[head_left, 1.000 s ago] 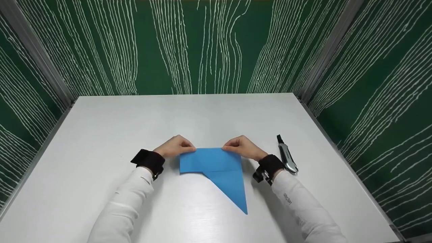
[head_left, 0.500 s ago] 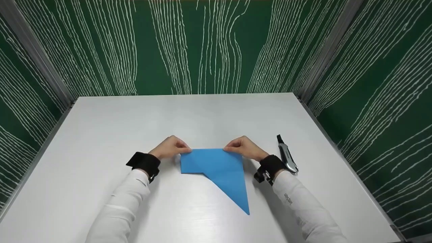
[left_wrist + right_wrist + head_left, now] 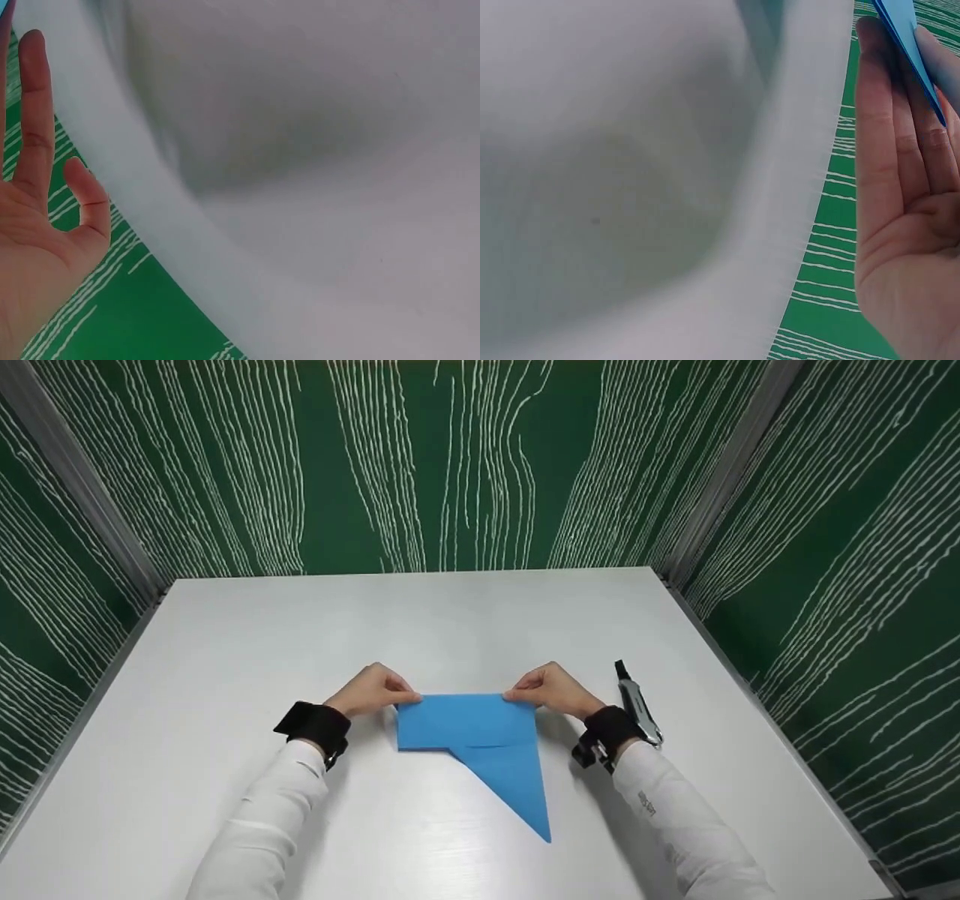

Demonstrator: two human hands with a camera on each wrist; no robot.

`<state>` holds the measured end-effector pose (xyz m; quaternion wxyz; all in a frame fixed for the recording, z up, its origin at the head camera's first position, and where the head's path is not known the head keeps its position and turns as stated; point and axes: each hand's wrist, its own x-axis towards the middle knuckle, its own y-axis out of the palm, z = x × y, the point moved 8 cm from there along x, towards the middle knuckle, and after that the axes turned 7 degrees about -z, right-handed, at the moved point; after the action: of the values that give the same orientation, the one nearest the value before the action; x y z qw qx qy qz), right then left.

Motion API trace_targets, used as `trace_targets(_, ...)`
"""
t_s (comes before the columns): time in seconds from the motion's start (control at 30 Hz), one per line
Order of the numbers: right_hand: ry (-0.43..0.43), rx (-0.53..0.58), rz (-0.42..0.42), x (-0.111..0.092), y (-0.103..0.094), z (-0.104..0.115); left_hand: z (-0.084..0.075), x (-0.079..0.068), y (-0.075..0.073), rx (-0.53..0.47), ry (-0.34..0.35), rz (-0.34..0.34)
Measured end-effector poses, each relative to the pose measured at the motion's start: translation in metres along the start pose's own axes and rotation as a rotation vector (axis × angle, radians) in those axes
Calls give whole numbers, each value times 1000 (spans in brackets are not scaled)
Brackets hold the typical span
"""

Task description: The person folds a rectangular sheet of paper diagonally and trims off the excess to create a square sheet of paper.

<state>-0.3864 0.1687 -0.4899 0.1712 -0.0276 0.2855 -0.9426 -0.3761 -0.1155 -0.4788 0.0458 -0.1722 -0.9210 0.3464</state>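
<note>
A folded sheet of blue paper (image 3: 469,724) lies between both hands at the middle of the table, a long point of it reaching toward the near side. My left hand (image 3: 373,690) pinches its far edge close to the left corner, thumb on top. At the right end of that same edge, my right hand (image 3: 553,690) pinches it too. In the right wrist view a folded edge of the blue paper (image 3: 911,45) sits between the thumb and fingers of the right hand (image 3: 907,195). The left wrist view shows the left hand (image 3: 49,202), with its grip mostly out of frame.
A grey and black utility knife (image 3: 636,705) lies on the white table (image 3: 262,630), just beyond the right wrist strap. Green panels with white wavy lines (image 3: 480,465) stand behind and beside the table. Black straps (image 3: 319,727) circle both wrists.
My left hand has slid left along the paper's far edge to near its corner. The right hand has shifted slightly right. The paper has moved a little nearer.
</note>
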Motion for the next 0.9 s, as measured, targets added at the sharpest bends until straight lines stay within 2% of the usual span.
trace_targets(0.27,-4,34,92,-2,2,-2,0,-4,2,10,56,102)
trace_targets(0.43,-13,67,161,-4,5,-1,1,-6,3,22,66,133)
trace_targets(0.57,-19,54,164,-3,6,-4,4,-5,2,43,48,108)
trace_targets(0.77,8,36,92,-2,2,-11,10,-4,-2,78,-5,19)
trace_targets(0.9,10,30,68,-2,1,-12,11,-5,-6,110,-31,-16)
